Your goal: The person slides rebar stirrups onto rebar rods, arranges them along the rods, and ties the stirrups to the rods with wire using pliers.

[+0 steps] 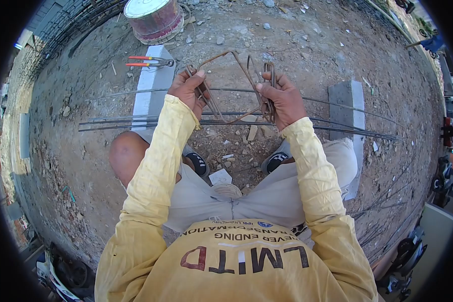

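My left hand (187, 90) is closed around bent steel stirrups, thumb on top. My right hand (283, 99) grips more of these rectangular stirrups (270, 70) in a small bunch. Between the hands one stirrup (242, 66) stretches across, its loop standing tilted away from the others. How many each hand holds I cannot tell. Below them, long thin steel bars (226, 122) lie across two concrete blocks, a left block (147, 93) and a right block (356, 100). Red-handled pincers (153, 62) rest on the left block's far end.
A stained round bucket (155, 22) stands at the far left. Wire mesh (80, 25) lies beyond it. Rubble and stones cover the dirt between my feet. More thin bars (387, 206) lie on the ground at right, and motorbikes (405, 251) stand at the right edge.
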Demonstrator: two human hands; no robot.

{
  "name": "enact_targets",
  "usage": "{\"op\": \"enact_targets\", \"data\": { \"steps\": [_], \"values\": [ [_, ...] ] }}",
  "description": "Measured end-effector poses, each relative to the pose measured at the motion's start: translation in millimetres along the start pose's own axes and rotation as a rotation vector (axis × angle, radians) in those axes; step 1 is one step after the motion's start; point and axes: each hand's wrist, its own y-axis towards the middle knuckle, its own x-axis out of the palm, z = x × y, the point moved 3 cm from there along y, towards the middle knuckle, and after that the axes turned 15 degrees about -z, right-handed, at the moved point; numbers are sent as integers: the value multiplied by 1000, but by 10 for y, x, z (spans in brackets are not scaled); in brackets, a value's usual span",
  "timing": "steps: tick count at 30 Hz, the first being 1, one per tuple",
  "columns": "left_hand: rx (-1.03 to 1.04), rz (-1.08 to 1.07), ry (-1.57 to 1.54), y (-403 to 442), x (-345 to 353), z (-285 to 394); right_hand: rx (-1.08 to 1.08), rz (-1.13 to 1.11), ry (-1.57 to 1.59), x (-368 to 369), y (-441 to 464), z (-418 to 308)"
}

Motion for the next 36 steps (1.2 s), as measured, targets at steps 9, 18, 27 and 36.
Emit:
{"op": "enact_targets", "data": {
  "steps": [9, 18, 27, 36],
  "values": [
    [-97, 48, 160, -20, -58, -81, 51, -81, 198, 25, 31, 63],
    [-183, -102, -73, -74, 83, -98, 209, -253, 335, 163, 18, 181],
    [-161, -101, -56, -86, 71, -106, 268, -318, 345, 119, 20, 283],
    [-172, -140, -38, -89, 102, -110, 338, -296, 297, 188, -28, 278]
  ]
}}
